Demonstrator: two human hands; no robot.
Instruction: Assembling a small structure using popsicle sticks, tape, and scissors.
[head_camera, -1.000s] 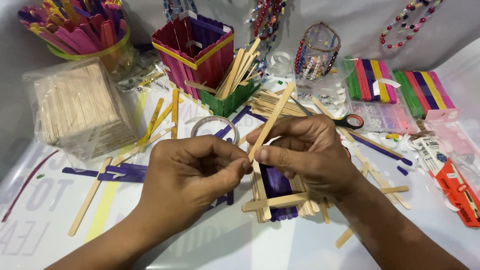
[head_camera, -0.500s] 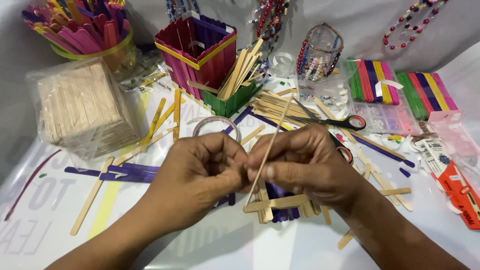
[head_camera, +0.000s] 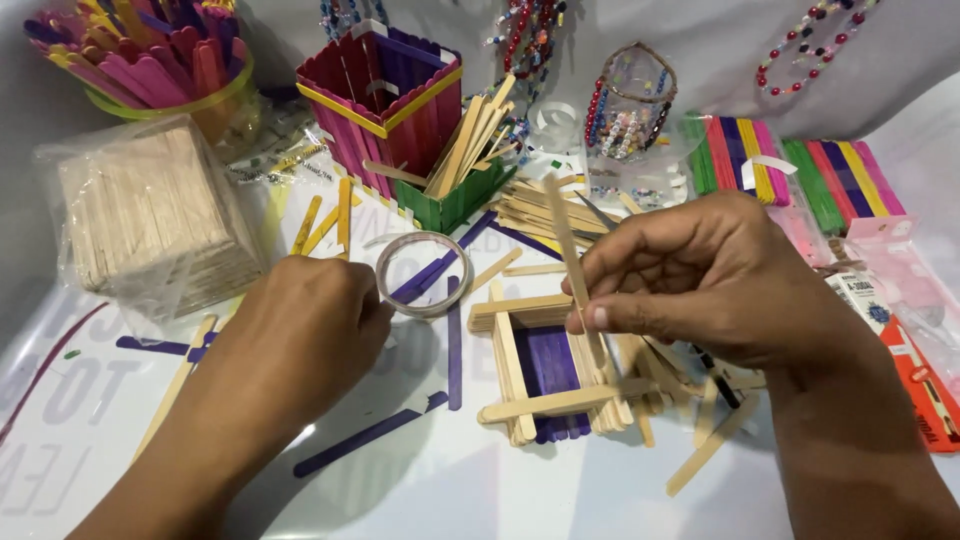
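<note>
Right hand pinches a stick over the little frame

The right hand (head_camera: 720, 280) nips a plain craft stick (head_camera: 568, 245) between thumb and fingers, tilted above the stick frame (head_camera: 545, 365) at lower centre, seemingly to line it up; the left hand (head_camera: 300, 340) lies knuckles-up beside the tape roll (head_camera: 425, 272), its grip hidden.

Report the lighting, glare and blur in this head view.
Head view: even, soft light; the white table shows faint sheen and soft shadow under the left hand; right hand and its plain stick are sharp; the corners bend slightly.
</note>
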